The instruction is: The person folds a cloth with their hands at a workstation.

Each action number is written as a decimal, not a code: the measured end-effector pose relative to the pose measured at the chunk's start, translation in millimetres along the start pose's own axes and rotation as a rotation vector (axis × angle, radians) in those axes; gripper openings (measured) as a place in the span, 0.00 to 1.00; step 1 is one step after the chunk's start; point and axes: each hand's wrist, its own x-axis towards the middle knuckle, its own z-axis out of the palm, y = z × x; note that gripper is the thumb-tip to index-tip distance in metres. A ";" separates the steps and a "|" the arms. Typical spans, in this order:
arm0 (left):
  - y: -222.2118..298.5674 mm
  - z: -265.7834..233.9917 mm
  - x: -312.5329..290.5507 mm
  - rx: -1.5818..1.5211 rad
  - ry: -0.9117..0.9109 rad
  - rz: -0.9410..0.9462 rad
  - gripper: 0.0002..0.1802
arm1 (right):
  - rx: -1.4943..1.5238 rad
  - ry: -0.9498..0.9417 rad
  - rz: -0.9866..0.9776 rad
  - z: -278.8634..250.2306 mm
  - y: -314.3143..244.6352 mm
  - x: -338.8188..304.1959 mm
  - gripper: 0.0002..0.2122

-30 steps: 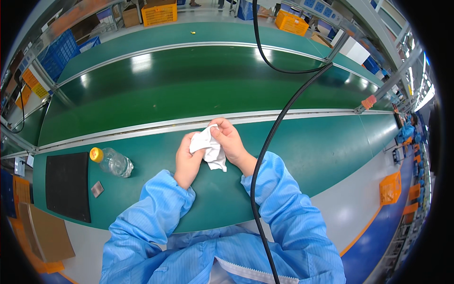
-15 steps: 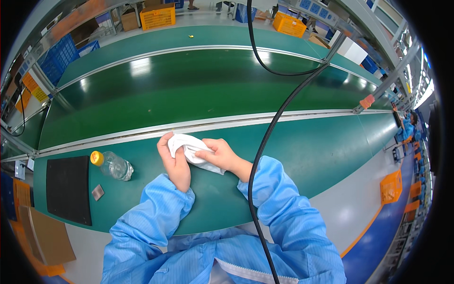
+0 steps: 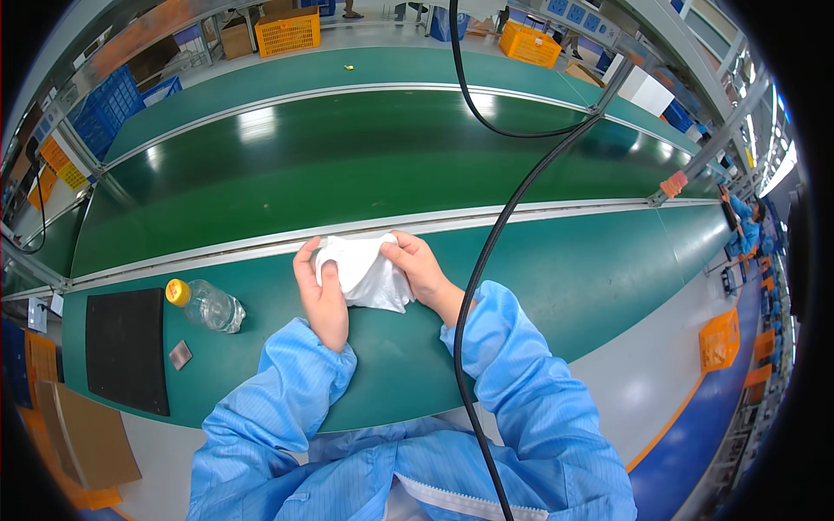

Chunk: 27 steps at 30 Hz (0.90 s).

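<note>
A crumpled white cloth point(image 3: 365, 271) is held between both hands just above the green worktable point(image 3: 565, 286). My left hand point(image 3: 319, 293) grips its left edge with the thumb on top. My right hand point(image 3: 419, 267) pinches the cloth's right upper part. Both forearms wear light blue sleeves and come in from the lower edge. The underside of the cloth is hidden by my fingers.
A clear plastic bottle with a yellow cap point(image 3: 206, 304) lies left of my hands. A black mat point(image 3: 128, 347) and a small grey square piece point(image 3: 180, 354) lie further left. A black cable point(image 3: 486, 252) hangs down beside my right arm. A green conveyor belt point(image 3: 347, 165) runs behind the table.
Both hands have shifted the cloth slightly left and back while reworking their grip; the cloth now hangs more bunched between them. The bottle and mat have not moved.
</note>
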 end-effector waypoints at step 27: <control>-1.7 2.8 -3.8 0.263 -0.288 0.070 0.21 | 0.129 -0.022 0.071 -2.5 -5.9 0.1 0.13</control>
